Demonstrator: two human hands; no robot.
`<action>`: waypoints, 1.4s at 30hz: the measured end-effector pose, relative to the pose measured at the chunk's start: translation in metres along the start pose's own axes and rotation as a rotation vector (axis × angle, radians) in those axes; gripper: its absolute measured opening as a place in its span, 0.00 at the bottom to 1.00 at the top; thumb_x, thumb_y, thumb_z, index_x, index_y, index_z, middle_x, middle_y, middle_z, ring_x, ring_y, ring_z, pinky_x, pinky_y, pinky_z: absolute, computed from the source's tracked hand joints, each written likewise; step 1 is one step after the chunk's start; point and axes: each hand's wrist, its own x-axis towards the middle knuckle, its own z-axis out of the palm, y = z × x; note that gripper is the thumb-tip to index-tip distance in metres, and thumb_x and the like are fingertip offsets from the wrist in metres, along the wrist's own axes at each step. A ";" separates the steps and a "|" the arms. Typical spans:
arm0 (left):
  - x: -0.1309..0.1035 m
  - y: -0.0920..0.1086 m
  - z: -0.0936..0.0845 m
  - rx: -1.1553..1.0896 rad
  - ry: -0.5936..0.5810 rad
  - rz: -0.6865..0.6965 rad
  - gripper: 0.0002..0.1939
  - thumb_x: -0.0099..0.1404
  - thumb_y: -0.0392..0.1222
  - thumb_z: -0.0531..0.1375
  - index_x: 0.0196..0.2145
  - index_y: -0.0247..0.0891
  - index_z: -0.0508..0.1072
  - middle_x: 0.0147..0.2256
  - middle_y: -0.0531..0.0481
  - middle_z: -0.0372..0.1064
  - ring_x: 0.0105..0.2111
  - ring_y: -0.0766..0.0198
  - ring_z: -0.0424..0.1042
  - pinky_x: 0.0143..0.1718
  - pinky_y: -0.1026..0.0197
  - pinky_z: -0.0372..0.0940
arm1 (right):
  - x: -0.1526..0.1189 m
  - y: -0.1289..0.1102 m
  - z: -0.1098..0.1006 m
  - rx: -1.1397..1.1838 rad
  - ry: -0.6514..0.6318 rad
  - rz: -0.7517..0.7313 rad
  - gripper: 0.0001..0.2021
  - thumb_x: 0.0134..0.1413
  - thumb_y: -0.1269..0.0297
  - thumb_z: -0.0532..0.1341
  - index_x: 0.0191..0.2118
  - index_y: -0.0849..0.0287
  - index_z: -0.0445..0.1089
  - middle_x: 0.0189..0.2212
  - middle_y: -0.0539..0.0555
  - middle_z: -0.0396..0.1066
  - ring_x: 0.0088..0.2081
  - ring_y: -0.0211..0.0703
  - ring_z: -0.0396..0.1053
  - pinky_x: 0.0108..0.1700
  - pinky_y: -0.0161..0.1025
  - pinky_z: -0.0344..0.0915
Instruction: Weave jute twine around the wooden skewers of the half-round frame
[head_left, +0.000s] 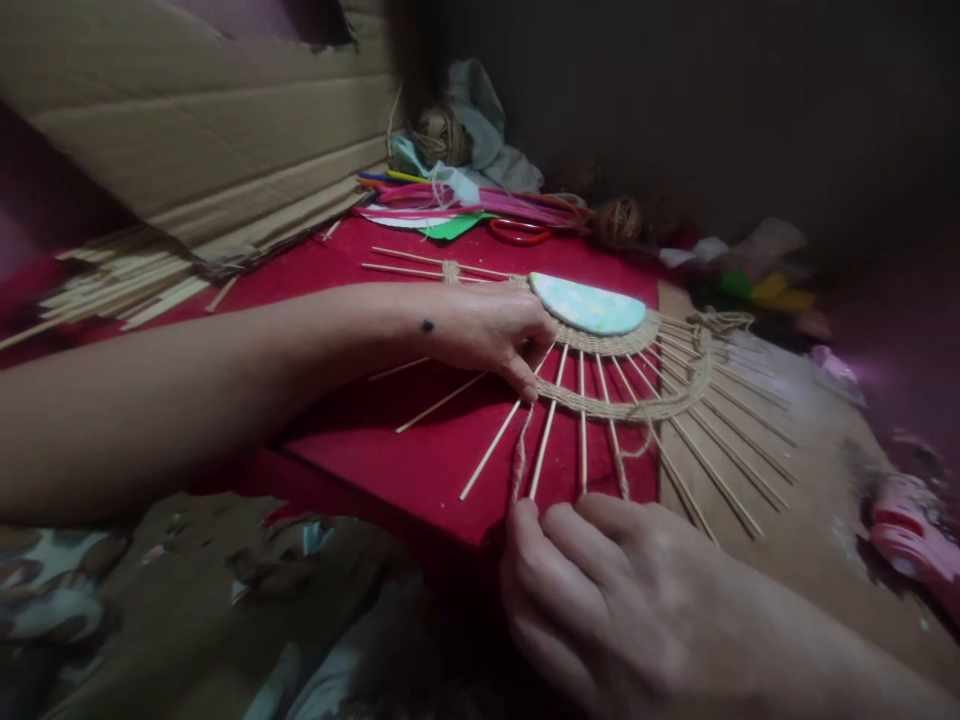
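Observation:
A half-round woven piece lies on the red cloth, with thin wooden sticks (583,420) fanning out from a pale blue-green half-disc (592,302). A band of woven twine (600,408) curves across the sticks. My left hand (506,330) reaches in from the left and is closed on the left end of this band, thumb pressed on it. From beneath that thumb a strand of twine (520,450) hangs down to my right hand (600,590), whose fingers are closed around it. Another loose twine end (637,448) lies near the middle sticks. My left hand hides part of the piece.
A cardboard sheet (225,120) stands at the left, with a pile of sticks (127,280) beside it. Twine balls (442,135), red-handled scissors (519,232) and pink strips (517,205) lie at the back. A pink glue gun (904,520) rests at the right.

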 end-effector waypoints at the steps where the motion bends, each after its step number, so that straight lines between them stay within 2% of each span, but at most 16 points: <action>1: 0.000 0.000 0.000 0.003 -0.003 -0.008 0.10 0.54 0.43 0.66 0.24 0.36 0.72 0.23 0.54 0.68 0.24 0.70 0.60 0.27 0.64 0.48 | -0.001 -0.001 0.001 -0.012 0.015 0.005 0.15 0.62 0.69 0.47 0.35 0.58 0.71 0.37 0.58 0.75 0.26 0.43 0.64 0.23 0.41 0.56; 3: 0.001 -0.002 0.001 0.000 -0.002 -0.020 0.11 0.53 0.46 0.67 0.25 0.36 0.73 0.23 0.54 0.68 0.24 0.69 0.60 0.27 0.63 0.48 | -0.003 -0.001 0.003 -0.030 0.055 0.005 0.16 0.62 0.70 0.47 0.36 0.59 0.72 0.38 0.58 0.76 0.26 0.41 0.65 0.23 0.40 0.57; 8: 0.001 -0.009 0.004 -0.034 0.024 0.022 0.11 0.55 0.47 0.66 0.26 0.35 0.74 0.23 0.54 0.67 0.25 0.68 0.60 0.28 0.62 0.46 | -0.006 -0.002 0.004 -0.048 0.118 0.055 0.20 0.63 0.73 0.44 0.49 0.65 0.71 0.40 0.60 0.77 0.29 0.40 0.70 0.26 0.39 0.61; 11: -0.002 -0.007 0.004 -0.043 0.020 0.034 0.10 0.55 0.46 0.66 0.27 0.35 0.74 0.22 0.54 0.67 0.25 0.68 0.60 0.28 0.62 0.46 | -0.006 -0.003 0.004 -0.011 0.119 0.107 0.20 0.62 0.74 0.44 0.44 0.65 0.73 0.41 0.61 0.77 0.31 0.40 0.71 0.28 0.38 0.63; 14: -0.004 -0.004 0.003 -0.053 0.027 0.033 0.10 0.56 0.45 0.66 0.27 0.35 0.73 0.22 0.54 0.66 0.24 0.68 0.58 0.28 0.62 0.45 | -0.006 -0.003 0.004 0.012 0.110 0.095 0.20 0.62 0.74 0.44 0.39 0.62 0.74 0.40 0.61 0.77 0.29 0.40 0.70 0.27 0.38 0.63; 19: -0.003 -0.006 0.004 -0.064 0.022 0.036 0.10 0.57 0.46 0.65 0.26 0.36 0.73 0.22 0.54 0.66 0.24 0.68 0.58 0.28 0.62 0.46 | -0.009 -0.004 0.009 -0.040 0.129 0.047 0.17 0.61 0.73 0.47 0.37 0.62 0.74 0.39 0.62 0.76 0.27 0.41 0.67 0.25 0.40 0.60; 23: -0.003 -0.007 0.004 -0.050 0.022 0.042 0.11 0.57 0.47 0.64 0.26 0.37 0.72 0.22 0.55 0.65 0.23 0.67 0.57 0.28 0.61 0.46 | -0.013 -0.005 0.014 -0.023 0.193 0.084 0.17 0.60 0.73 0.47 0.35 0.64 0.74 0.39 0.62 0.75 0.27 0.41 0.65 0.24 0.41 0.59; 26: -0.005 -0.003 0.003 -0.026 0.054 0.053 0.10 0.59 0.44 0.64 0.26 0.35 0.72 0.21 0.56 0.64 0.22 0.69 0.55 0.28 0.61 0.46 | -0.015 -0.002 0.011 0.043 0.178 0.107 0.18 0.61 0.73 0.46 0.37 0.64 0.74 0.39 0.61 0.74 0.27 0.40 0.63 0.24 0.42 0.58; 28: -0.006 -0.002 0.003 -0.019 0.052 0.059 0.11 0.59 0.43 0.64 0.25 0.34 0.71 0.21 0.56 0.63 0.22 0.70 0.54 0.28 0.61 0.45 | -0.016 0.002 0.007 0.099 0.143 0.128 0.18 0.61 0.73 0.46 0.34 0.62 0.74 0.35 0.59 0.74 0.26 0.39 0.61 0.24 0.42 0.57; 30: -0.006 -0.001 0.003 -0.017 0.047 0.067 0.12 0.60 0.44 0.63 0.25 0.33 0.71 0.21 0.56 0.64 0.22 0.71 0.54 0.27 0.62 0.44 | -0.018 0.009 0.002 0.144 0.101 0.153 0.16 0.59 0.73 0.48 0.28 0.60 0.72 0.27 0.56 0.71 0.24 0.39 0.59 0.24 0.42 0.55; 33: -0.005 -0.002 0.004 -0.012 0.047 0.061 0.12 0.61 0.45 0.63 0.26 0.32 0.71 0.22 0.56 0.65 0.23 0.72 0.55 0.27 0.63 0.44 | -0.025 0.024 -0.006 0.160 0.098 0.277 0.11 0.54 0.74 0.53 0.24 0.57 0.68 0.21 0.52 0.65 0.22 0.39 0.57 0.23 0.40 0.52; 38: -0.003 -0.004 0.005 0.015 0.015 -0.004 0.15 0.63 0.46 0.60 0.30 0.27 0.73 0.22 0.57 0.63 0.25 0.74 0.56 0.31 0.66 0.46 | -0.045 0.055 -0.007 0.114 0.289 0.650 0.04 0.53 0.72 0.61 0.32 0.57 0.72 0.21 0.48 0.69 0.22 0.34 0.63 0.24 0.34 0.57; 40: -0.002 -0.005 0.006 0.012 0.039 0.031 0.13 0.63 0.45 0.60 0.30 0.29 0.74 0.23 0.56 0.64 0.25 0.73 0.56 0.30 0.66 0.46 | -0.052 0.065 -0.004 0.064 0.268 0.801 0.02 0.53 0.67 0.63 0.31 0.55 0.74 0.22 0.46 0.72 0.22 0.34 0.66 0.25 0.33 0.59; 42: -0.001 -0.006 0.005 0.011 0.051 0.067 0.11 0.60 0.44 0.64 0.28 0.32 0.74 0.23 0.56 0.65 0.25 0.72 0.57 0.28 0.65 0.46 | -0.054 0.071 -0.001 0.051 0.131 0.920 0.03 0.53 0.64 0.65 0.30 0.53 0.76 0.22 0.46 0.73 0.22 0.35 0.67 0.25 0.33 0.58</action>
